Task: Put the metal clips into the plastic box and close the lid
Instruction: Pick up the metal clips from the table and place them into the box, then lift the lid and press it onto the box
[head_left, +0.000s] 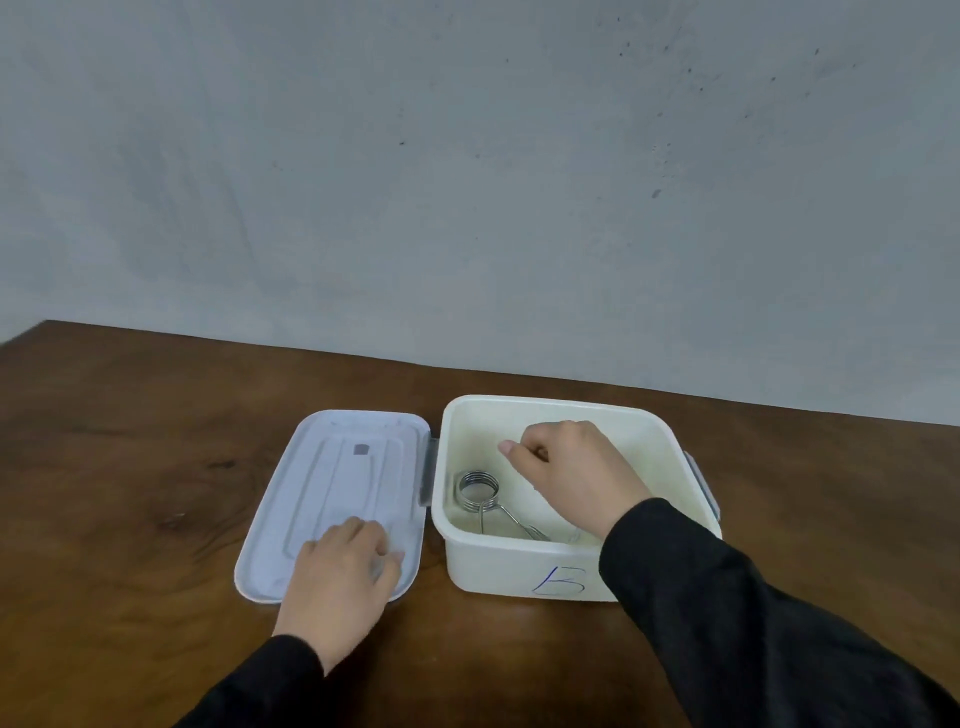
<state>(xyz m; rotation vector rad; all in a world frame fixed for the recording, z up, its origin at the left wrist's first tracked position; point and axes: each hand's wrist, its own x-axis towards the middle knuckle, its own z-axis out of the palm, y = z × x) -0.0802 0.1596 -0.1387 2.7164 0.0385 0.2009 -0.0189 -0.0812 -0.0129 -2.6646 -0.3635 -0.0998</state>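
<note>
A white plastic box (519, 566) stands open on the table, with a blue mark on its front wall. Inside it lies a metal spring clip (480, 493) with a coiled ring and two long handles. My right hand (571, 473) hangs over the inside of the box, fingers curled, with nothing visible in it. The pale lid (332, 478) lies flat on the table to the left of the box. My left hand (343, 577) rests on the lid's near end, fingers spread over it.
The brown wooden table (130, 493) runs back to a grey wall (467, 182). Grey latches (701, 483) stick out from the box's sides. Black sleeves cover both arms.
</note>
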